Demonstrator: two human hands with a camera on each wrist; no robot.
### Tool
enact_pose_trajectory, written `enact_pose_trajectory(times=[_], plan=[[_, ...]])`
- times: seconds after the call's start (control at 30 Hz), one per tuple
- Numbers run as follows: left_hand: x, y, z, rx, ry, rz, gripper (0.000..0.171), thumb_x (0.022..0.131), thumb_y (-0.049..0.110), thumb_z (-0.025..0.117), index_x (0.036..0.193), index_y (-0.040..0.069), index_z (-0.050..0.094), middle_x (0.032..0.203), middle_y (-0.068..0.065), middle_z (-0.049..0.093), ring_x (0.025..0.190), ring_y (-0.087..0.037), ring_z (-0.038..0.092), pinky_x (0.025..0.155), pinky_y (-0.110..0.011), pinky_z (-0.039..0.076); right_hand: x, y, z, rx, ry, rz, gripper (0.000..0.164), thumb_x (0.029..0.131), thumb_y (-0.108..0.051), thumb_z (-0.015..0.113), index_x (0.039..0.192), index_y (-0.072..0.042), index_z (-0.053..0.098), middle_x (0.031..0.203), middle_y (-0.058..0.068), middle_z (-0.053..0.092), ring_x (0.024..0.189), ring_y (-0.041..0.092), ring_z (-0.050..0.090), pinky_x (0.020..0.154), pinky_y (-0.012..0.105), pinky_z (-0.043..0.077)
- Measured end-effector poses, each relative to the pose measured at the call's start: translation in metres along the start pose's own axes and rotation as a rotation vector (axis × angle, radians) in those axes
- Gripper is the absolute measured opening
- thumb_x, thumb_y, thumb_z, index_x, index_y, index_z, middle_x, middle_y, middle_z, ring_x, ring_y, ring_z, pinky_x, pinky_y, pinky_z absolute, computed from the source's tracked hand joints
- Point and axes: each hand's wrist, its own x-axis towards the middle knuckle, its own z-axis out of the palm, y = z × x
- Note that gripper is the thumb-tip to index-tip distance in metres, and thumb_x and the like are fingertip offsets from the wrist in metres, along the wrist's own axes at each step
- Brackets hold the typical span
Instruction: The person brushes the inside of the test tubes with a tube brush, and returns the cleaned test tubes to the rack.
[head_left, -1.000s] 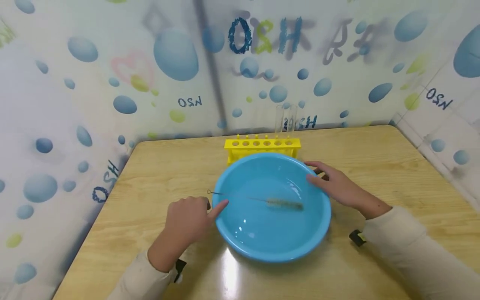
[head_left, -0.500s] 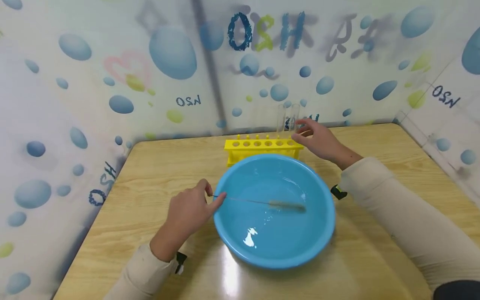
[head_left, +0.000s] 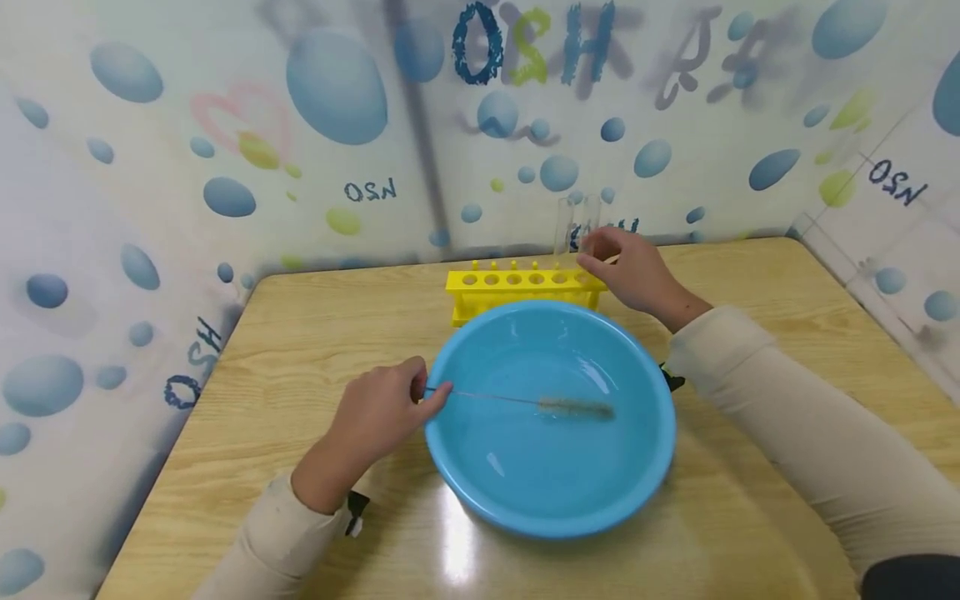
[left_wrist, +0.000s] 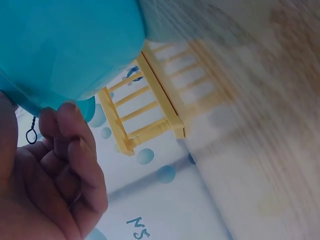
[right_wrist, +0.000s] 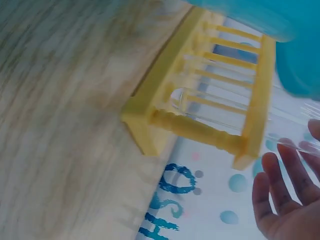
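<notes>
A blue basin [head_left: 551,527] holds water, and a test tube brush [head_left: 576,408] lies across it with its thin wire handle over the left rim. My left hand [head_left: 378,412] is at that rim, thumb over the edge and fingers bent outside, the wire passing between. Its looped end [left_wrist: 31,135] shows in the left wrist view; I cannot tell whether the fingers pinch it. Behind the basin, my right hand [head_left: 633,268] holds the upper part of a clear test tube [head_left: 591,215] between thumb and fingers. That tube stands in the yellow rack [head_left: 517,281].
A second clear test tube [head_left: 562,229] stands just left of the held one in the rack. The basin's far rim overlaps the rack's lower part. Behind the wooden table [head_left: 337,333] rises a patterned wall [head_left: 465,150].
My right hand has left the basin's right rim, moved up and left to the rack, and taken hold of the right test tube. My left hand has moved up slightly along the rim to the brush handle.
</notes>
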Motion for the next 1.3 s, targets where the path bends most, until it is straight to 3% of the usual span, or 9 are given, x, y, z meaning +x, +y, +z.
enact_pose_trajectory(times=[0.37, 0.73, 0.93, 1.03, 1.13, 1.3], plan=[[0.000, 0.000, 0.004, -0.036, -0.014, 0.015, 0.036, 0.087, 0.046, 0.056, 0.069, 0.017, 0.044, 0.052, 0.004, 0.039, 0.045, -0.011, 0.037, 0.042, -0.023, 0.026, -0.013, -0.016, -0.030, 0.070, 0.156, -0.122, 0.041, 0.090, -0.046, 0.051, 0.124, -0.022, 0.052, 0.097, -0.002, 0.057, 0.090, 0.015, 0.054, 0.086, 0.035, 0.048], [0.000, 0.000, 0.004, -0.040, 0.001, 0.030, 0.033, 0.089, 0.042, 0.053, 0.071, 0.017, 0.044, 0.053, 0.004, 0.039, 0.045, -0.010, 0.036, 0.042, -0.023, 0.026, -0.058, -0.034, -0.050, 0.122, 0.256, -0.219, 0.031, 0.091, -0.034, 0.055, 0.120, -0.023, 0.056, 0.097, -0.007, 0.057, 0.090, 0.005, 0.055, 0.084, 0.013, 0.044], [-0.002, 0.000, 0.003, -0.013, 0.003, 0.033, 0.033, 0.090, 0.043, 0.052, 0.071, 0.017, 0.044, 0.053, 0.004, 0.039, 0.045, -0.010, 0.036, 0.042, -0.023, 0.026, -0.096, -0.039, -0.046, 0.154, 0.254, -0.359, 0.034, 0.088, -0.009, 0.057, 0.122, -0.017, 0.057, 0.092, -0.004, 0.054, 0.086, 0.006, 0.057, 0.079, 0.009, 0.046], [-0.002, -0.001, 0.002, 0.001, 0.010, 0.036, 0.034, 0.090, 0.045, 0.051, 0.071, 0.017, 0.044, 0.052, 0.005, 0.039, 0.045, -0.010, 0.036, 0.042, -0.023, 0.026, -0.110, -0.034, -0.039, 0.070, 0.281, -0.411, 0.041, 0.084, -0.001, 0.059, 0.123, -0.014, 0.058, 0.094, -0.002, 0.053, 0.085, 0.004, 0.052, 0.078, 0.005, 0.044], [-0.003, -0.001, 0.002, 0.013, 0.014, 0.047, 0.035, 0.091, 0.046, 0.049, 0.071, 0.018, 0.044, 0.052, 0.005, 0.039, 0.044, -0.010, 0.036, 0.041, -0.023, 0.026, -0.118, -0.026, -0.027, -0.025, 0.282, -0.411, 0.042, 0.082, -0.001, 0.061, 0.122, -0.013, 0.059, 0.097, 0.000, 0.056, 0.083, 0.003, 0.049, 0.074, 0.005, 0.043], [-0.002, -0.001, 0.001, -0.003, -0.005, 0.032, 0.037, 0.095, 0.048, 0.039, 0.075, 0.019, 0.047, 0.054, 0.005, 0.041, 0.046, -0.010, 0.038, 0.043, -0.024, 0.030, -0.120, -0.013, -0.006, -0.113, 0.218, -0.381, 0.039, 0.084, -0.010, 0.064, 0.123, -0.012, 0.059, 0.095, -0.001, 0.059, 0.079, 0.005, 0.051, 0.065, 0.017, 0.050]])
